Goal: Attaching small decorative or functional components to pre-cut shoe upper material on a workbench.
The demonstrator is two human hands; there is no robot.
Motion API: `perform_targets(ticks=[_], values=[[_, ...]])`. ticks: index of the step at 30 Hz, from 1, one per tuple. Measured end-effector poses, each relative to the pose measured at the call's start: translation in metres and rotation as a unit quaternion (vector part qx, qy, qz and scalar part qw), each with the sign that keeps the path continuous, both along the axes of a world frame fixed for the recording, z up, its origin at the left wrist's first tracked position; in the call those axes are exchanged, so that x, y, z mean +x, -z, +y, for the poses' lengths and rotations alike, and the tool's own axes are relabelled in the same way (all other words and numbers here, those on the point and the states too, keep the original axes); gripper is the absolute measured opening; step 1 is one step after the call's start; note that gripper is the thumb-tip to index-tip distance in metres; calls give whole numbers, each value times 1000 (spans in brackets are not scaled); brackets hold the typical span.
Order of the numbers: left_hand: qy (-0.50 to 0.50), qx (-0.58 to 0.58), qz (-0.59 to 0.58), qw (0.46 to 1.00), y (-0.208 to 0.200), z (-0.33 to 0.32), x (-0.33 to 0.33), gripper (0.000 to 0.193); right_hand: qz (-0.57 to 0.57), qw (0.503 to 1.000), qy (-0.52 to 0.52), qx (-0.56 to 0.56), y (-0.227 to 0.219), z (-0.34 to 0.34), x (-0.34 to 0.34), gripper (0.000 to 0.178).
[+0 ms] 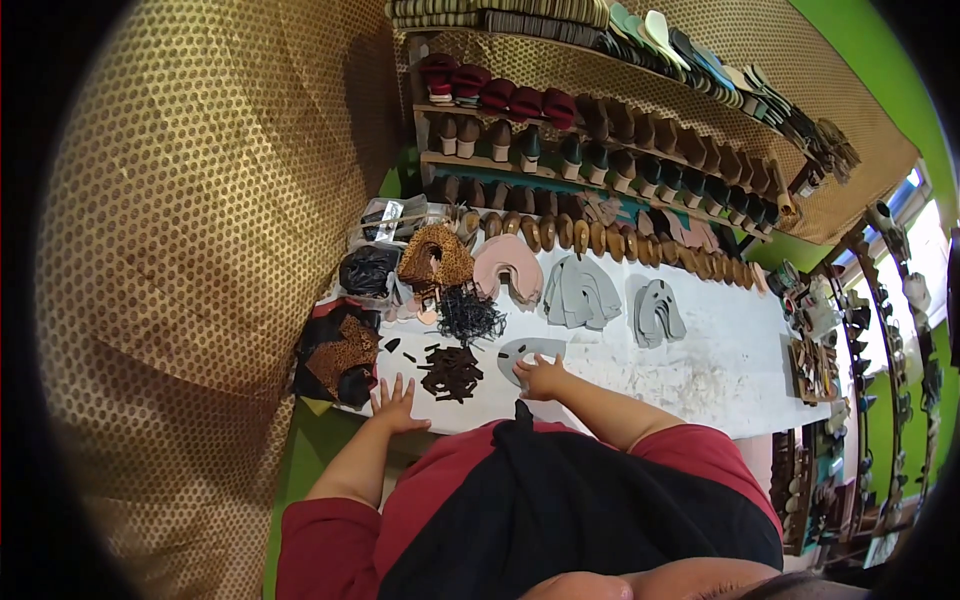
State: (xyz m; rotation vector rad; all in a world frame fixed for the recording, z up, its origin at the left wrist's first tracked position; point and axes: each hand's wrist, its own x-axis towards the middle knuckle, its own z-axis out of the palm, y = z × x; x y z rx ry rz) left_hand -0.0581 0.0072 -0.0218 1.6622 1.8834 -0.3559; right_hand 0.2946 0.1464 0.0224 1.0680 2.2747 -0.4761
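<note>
One wide-open left hand (pixel 397 406) on tabletop (pixel 745 345)

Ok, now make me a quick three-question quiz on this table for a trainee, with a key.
1. Multiple choice: what lies heaped between the left hand and the right hand?
A) red slippers
B) dark brown strips
C) green shoes

2. True or false: the pink curved piece lies to the right of the leopard-print piece.

3. Short answer: which hand is at the single grey piece near the table's front edge?

Key: 1. B; 2. True; 3. The right hand.
</note>
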Motion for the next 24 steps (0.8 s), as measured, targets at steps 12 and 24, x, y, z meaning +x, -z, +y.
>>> perform_targets(ticks=[12,24], values=[[4,-18,47,999,-8,0,10,143,14,1000,19,-5,3,41,8,75],[-4,-6,52,999,-10,4,10,142,-59,996,-58,-38,-10,30,-7,77]])
